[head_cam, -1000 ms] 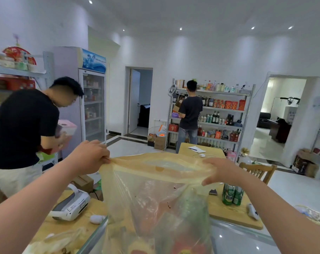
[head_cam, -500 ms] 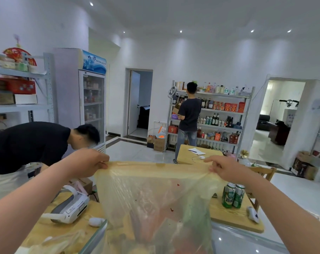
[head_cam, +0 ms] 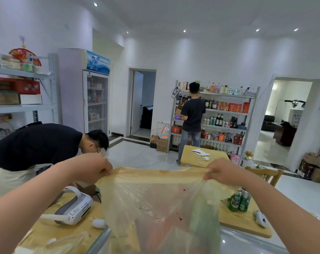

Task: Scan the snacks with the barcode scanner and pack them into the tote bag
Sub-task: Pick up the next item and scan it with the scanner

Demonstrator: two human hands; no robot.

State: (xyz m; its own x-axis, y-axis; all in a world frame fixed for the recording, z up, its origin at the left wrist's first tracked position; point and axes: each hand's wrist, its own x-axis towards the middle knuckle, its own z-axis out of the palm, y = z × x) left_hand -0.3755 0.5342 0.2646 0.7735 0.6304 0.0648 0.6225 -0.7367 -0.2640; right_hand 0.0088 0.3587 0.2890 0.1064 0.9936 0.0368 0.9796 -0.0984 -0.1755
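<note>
The bag (head_cam: 155,204) hangs at centre, top rim stretched left-right, pinched by left hand (head_cam: 94,167) and right hand (head_cam: 224,171)

View: you have one camera, worn on your head, wide-angle.
Facing: it looks forward across the room and a little down, so the ceiling and the table (head_cam: 245,221) both fit.
Near: your forearms come in from the bottom corners. Your left hand (head_cam: 96,168) and right hand (head_cam: 222,171) pinch the bag (head_cam: 155,202) close under the lens, mid-frame.
Far: the shelf (head_cam: 226,110) and doorway (head_cam: 146,99) sit small and well back, near centre.
Edges: the wide lens tilts the rack (head_cam: 53,85) at your left.
</note>
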